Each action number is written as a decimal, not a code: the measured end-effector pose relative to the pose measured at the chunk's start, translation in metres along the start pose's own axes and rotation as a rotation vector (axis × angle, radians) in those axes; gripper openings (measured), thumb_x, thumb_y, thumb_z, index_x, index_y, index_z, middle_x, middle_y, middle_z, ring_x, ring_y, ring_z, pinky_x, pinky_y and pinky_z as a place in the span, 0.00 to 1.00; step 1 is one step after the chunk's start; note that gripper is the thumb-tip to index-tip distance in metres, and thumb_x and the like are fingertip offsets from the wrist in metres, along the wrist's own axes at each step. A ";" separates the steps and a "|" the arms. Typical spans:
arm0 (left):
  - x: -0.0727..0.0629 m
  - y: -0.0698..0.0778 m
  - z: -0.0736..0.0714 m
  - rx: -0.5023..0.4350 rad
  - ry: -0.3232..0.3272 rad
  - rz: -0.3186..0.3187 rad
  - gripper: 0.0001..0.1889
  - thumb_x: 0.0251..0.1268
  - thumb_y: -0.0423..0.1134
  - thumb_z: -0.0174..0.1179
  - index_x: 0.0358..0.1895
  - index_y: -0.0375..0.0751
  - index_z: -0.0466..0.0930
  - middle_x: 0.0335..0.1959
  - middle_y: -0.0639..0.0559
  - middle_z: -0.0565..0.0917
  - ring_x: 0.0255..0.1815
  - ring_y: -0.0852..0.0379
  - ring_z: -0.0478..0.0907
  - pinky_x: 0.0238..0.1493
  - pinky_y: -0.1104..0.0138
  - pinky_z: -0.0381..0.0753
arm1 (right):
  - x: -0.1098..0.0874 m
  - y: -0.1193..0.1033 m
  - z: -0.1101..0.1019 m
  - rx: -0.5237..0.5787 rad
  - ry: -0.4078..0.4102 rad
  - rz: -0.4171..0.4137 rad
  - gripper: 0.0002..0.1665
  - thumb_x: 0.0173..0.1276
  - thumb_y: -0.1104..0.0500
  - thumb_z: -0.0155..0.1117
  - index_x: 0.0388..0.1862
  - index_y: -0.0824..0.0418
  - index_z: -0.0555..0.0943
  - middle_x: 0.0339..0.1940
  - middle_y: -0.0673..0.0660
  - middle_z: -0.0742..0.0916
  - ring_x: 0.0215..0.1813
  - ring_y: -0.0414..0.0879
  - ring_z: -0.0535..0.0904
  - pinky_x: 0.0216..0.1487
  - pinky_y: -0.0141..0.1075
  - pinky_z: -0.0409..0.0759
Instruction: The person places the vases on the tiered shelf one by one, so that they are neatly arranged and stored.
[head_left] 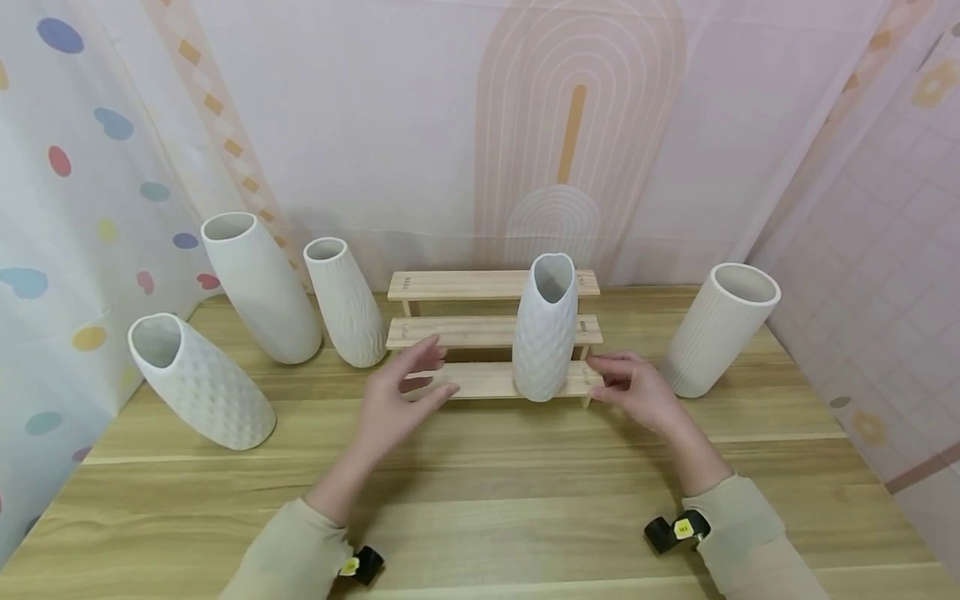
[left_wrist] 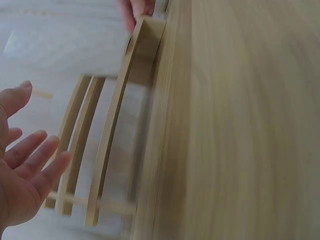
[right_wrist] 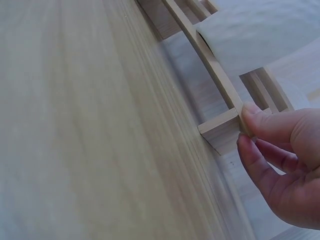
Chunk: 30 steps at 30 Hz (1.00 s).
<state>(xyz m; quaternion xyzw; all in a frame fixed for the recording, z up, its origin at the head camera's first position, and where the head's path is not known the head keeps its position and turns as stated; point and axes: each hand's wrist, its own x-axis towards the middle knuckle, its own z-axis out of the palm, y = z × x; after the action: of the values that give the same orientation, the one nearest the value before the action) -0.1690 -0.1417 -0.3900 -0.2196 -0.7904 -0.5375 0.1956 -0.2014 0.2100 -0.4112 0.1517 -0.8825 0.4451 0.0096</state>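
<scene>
Pale patterned curtains back a wood-grain tabletop, where I watch a three-tier wooden stand through remote cameras. One textured white vase stands upright on the stand's lowest step, right of its middle. At the stand's right end, the right hand pinches that step between thumb and fingers; by its left end, the left hand is spread, though I cannot tell whether it touches the wood. Left of the stand are a slim vase, a tall smooth vase and a dimpled vase; right of it, a ribbed vase.
</scene>
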 end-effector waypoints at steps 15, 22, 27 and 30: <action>-0.033 -0.007 -0.102 0.039 0.036 -0.039 0.32 0.52 0.14 0.66 0.64 0.30 0.74 0.49 0.39 0.84 0.49 0.62 0.82 0.46 0.70 0.83 | 0.001 -0.001 0.000 0.000 0.010 -0.012 0.26 0.62 0.68 0.72 0.59 0.70 0.80 0.56 0.65 0.80 0.47 0.53 0.79 0.45 0.30 0.78; -0.048 -0.008 -0.143 -0.069 -0.034 0.006 0.35 0.51 0.09 0.60 0.67 0.24 0.68 0.54 0.50 0.84 0.54 0.60 0.81 0.49 0.70 0.81 | -0.001 -0.001 -0.001 -0.006 0.009 -0.019 0.26 0.63 0.68 0.71 0.60 0.71 0.79 0.57 0.66 0.80 0.47 0.53 0.78 0.46 0.32 0.79; -0.061 -0.004 -0.172 -0.199 -0.047 -0.006 0.35 0.51 0.06 0.56 0.67 0.20 0.65 0.56 0.47 0.83 0.55 0.58 0.81 0.50 0.72 0.80 | 0.000 -0.001 -0.001 -0.017 -0.005 -0.017 0.26 0.63 0.68 0.71 0.60 0.70 0.79 0.58 0.66 0.79 0.49 0.54 0.79 0.48 0.35 0.79; -0.068 -0.001 -0.190 -0.245 -0.026 -0.017 0.35 0.51 0.05 0.54 0.67 0.17 0.62 0.55 0.44 0.84 0.55 0.57 0.82 0.49 0.73 0.80 | 0.000 0.000 -0.001 -0.024 -0.009 -0.012 0.26 0.63 0.68 0.71 0.61 0.70 0.79 0.59 0.65 0.79 0.50 0.54 0.79 0.48 0.35 0.79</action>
<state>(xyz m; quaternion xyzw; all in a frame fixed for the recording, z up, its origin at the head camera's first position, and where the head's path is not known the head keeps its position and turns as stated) -0.0992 -0.3292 -0.3621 -0.2422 -0.7229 -0.6289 0.1525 -0.2019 0.2109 -0.4107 0.1587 -0.8869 0.4337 0.0100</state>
